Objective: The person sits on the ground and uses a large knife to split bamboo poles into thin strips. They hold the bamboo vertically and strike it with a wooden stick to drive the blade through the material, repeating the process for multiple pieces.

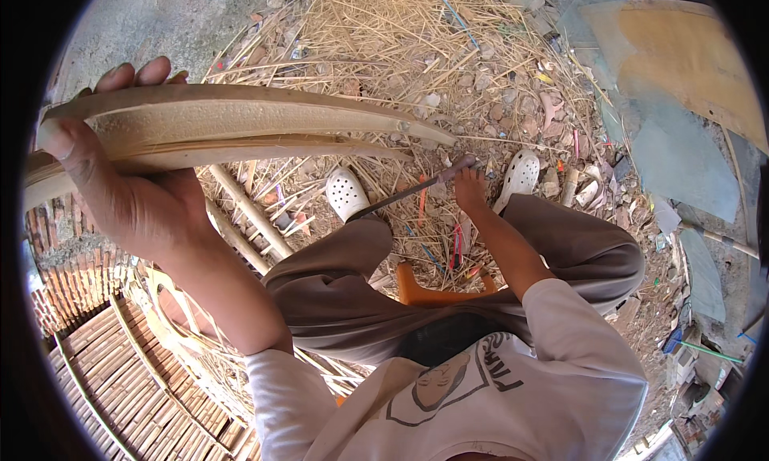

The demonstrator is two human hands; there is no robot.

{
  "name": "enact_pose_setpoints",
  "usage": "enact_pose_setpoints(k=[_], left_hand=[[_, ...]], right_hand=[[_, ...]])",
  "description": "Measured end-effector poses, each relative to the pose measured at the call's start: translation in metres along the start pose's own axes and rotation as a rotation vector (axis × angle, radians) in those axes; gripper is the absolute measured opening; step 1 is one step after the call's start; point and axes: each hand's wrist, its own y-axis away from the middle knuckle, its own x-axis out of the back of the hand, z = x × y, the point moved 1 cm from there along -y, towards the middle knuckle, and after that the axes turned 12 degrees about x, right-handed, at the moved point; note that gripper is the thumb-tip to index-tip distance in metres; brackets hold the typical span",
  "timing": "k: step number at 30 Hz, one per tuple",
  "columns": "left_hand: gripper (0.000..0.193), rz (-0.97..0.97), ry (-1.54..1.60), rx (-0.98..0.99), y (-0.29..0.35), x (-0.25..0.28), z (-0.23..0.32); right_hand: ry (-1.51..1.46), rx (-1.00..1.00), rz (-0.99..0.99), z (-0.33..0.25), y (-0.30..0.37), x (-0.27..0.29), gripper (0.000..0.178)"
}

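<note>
- Split bamboo lengths [264, 107], pale tan, long and curved, rise from the left edge and reach rightward above the littered ground, well clear of the knife. Their right ends look unsupported, so they could dip or swing if the grip rolls.
- Left hand [136, 193]: its fingers [152, 70] curl over the upper edge, the thumb across the near side, clamping the lengths. Raw split edges could drive splinters into the palm should the bamboo slide.
- Round pale wooden poles [252, 213] lie below on the ground; a foot shifted onto them could roll.
- White perforated clog [346, 190] on the left foot: the blade's tip is close by; I cannot tell whether they touch. A careless swing could cut foot or leg.
- Long knife with dark blade and purplish-brown handle [400, 195] slants down toward that clog.
- Right hand [471, 190]: its fingers wrap the handle; a loosened hold could drop the blade.
</note>
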Motion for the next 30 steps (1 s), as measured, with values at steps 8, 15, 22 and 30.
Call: enact_pose_setpoints(k=[8,15,22,30], left_hand=[[0.039,-0.041,0.046,0.025,-0.013,0.007,0.004],[0.037,-0.002,-0.024,0.038,-0.047,-0.034,-0.004],[0.047,-0.11,-0.306,0.011,-0.111,-0.071,-0.024],[0.051,-0.14,-0.165,0.015,-0.075,-0.066,0.004]], right_hand=[[0.105,0.231,0.014,0.022,-0.021,0.023,0.048],[0.127,0.237,-0.243,-0.007,-0.036,0.05,0.065],[0.014,0.383,-0.373,-0.004,0.019,0.055,0.033],[-0.359,0.159,-0.138,-0.002,0.117,0.129,0.034]])
